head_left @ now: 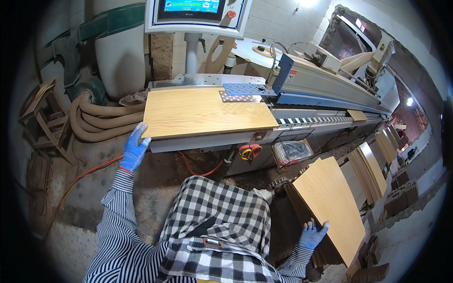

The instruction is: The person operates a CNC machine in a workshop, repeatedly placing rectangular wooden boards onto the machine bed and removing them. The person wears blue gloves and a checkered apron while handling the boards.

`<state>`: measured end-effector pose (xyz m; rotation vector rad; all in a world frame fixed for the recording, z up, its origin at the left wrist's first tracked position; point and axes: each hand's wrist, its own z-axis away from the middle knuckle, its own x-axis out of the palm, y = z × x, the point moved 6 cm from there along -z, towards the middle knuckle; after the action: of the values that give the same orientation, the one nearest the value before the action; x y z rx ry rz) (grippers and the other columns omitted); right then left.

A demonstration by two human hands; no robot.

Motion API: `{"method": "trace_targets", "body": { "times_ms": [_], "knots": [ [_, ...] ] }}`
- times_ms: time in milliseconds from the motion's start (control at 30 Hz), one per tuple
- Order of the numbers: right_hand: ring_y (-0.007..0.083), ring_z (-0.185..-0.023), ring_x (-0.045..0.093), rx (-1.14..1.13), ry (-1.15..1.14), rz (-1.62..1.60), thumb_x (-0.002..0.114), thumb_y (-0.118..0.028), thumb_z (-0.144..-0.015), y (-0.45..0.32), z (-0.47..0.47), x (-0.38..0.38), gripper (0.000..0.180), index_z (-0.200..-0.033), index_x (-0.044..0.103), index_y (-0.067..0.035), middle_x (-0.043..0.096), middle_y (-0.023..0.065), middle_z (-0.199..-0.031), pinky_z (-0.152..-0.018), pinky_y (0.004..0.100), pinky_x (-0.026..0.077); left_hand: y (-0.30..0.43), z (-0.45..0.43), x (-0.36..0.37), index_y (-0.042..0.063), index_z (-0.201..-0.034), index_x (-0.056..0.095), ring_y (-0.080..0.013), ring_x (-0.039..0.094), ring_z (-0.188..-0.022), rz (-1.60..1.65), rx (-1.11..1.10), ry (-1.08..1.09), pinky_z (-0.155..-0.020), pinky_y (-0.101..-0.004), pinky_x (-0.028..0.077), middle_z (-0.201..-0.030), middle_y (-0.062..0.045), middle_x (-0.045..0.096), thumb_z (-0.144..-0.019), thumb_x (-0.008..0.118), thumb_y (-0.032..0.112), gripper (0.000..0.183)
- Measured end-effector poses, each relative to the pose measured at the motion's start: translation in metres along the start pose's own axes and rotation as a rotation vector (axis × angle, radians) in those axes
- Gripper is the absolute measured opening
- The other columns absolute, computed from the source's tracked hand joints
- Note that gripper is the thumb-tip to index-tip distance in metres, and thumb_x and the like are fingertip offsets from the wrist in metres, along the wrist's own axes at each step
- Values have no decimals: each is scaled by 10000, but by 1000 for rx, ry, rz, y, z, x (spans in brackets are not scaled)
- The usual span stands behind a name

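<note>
A flat wood-grain board [205,113] lies on the infeed end of a long edge banding machine [318,81], partly under a blue perforated plate [244,89]. My left hand [134,148], in a blue-coated glove, holds this board at its near left corner, thumb at the front edge and fingers at the left edge. Low on the right, my right hand [311,235], gloved alike, is beside a stack of panels. Its thumb meets the edge of the top wood-grain panel [332,201], and its fingers are apart with nothing between them. The stack's lower panels are in shadow.
A control panel [198,16] with a lit screen and red button stands above the machine. Red- and yellow-handled scissors [250,151] hang below its front edge, near a wire basket [295,148]. Ribbed hoses [106,116] and a wooden stool [47,122] are left. More panels [370,173] stand right.
</note>
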<state>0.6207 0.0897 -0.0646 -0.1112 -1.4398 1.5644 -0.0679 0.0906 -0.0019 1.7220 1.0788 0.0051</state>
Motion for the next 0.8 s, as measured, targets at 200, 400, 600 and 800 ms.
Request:
{"method": "trace_targets", "body": {
  "times_ms": [200, 400, 600, 800],
  "knots": [
    [206, -793, 512, -10, 12, -17, 633, -585, -808, -2, -1, -6, 548, -1207, 476, -243, 557, 118, -946, -687, 327, 463, 4, -1, -1, 56, -1317, 515, -264, 429, -1305, -29, 0, -20, -1101, -344, 328, -1409, -144, 455, -878, 629, 108, 457],
    [214, -836, 482, -35, 29, -92, 670, -574, -783, -8, -19, -28, 557, -1145, 504, -184, 503, 87, -1022, -709, 331, 462, 20, -7, -2, 88, -1309, 531, -299, 419, -1306, -269, 79, -38, -1100, -385, 322, -1383, -146, 484, -848, 666, 182, 489],
    [212, -944, 472, -166, 160, -170, 672, -541, -793, -27, -30, -51, 654, -1260, 483, -122, 527, 64, -1180, -852, 379, 371, 46, -15, 33, 123, -1267, 567, -314, 393, -1314, -443, 148, -22, -1135, -442, 223, -1320, -105, 550, -823, 685, 288, 488],
    [196, -940, 516, -186, 146, -180, 674, -441, -815, -40, -48, -82, 507, -1174, 552, -104, 587, 42, -1162, -823, 371, 375, 79, -24, 83, 120, -1269, 557, -291, 424, -1290, -512, 230, -40, -1141, -442, 202, -1295, -96, 564, -832, 671, 328, 498]
  ]
}}
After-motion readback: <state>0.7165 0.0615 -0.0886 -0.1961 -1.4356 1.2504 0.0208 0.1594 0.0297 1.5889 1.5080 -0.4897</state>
